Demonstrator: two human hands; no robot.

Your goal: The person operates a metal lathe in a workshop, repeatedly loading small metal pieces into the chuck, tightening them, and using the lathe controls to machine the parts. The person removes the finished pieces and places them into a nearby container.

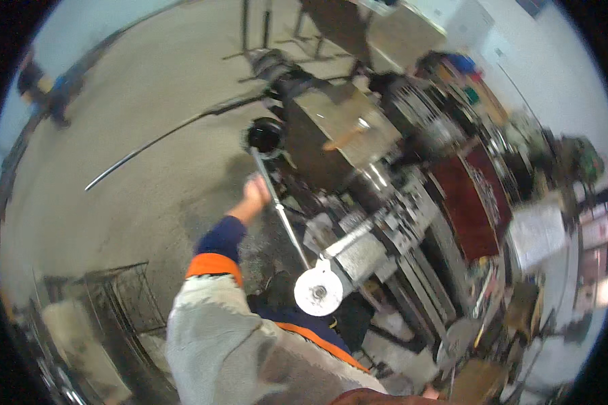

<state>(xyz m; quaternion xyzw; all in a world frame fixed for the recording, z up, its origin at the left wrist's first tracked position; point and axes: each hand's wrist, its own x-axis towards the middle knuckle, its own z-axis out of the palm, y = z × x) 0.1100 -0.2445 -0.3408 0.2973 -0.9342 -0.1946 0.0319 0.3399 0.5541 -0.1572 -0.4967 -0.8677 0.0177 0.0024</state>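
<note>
My left hand [255, 193] reaches out past the orange cuff band, right beside a bright metal rod [280, 212]. Its fingers are blurred, and whether they grip the rod cannot be made out. The rod slants from a round black part [265, 135] down toward a round whitish disc [319, 291] on the near end of a lathe-like machine [365, 253]. At the lower edge, a small patch of skin is probably my right hand [431, 392]; its fingers are hidden.
A long thin bar [142, 150] juts left from the machine over the floor. Past a boxy metal cover [348, 125] lies more machinery. A dark red panel [471, 202] and a pale sheet [537, 235] are at right. A wire rack [138, 297] stands lower left; a person [44, 88] is far left.
</note>
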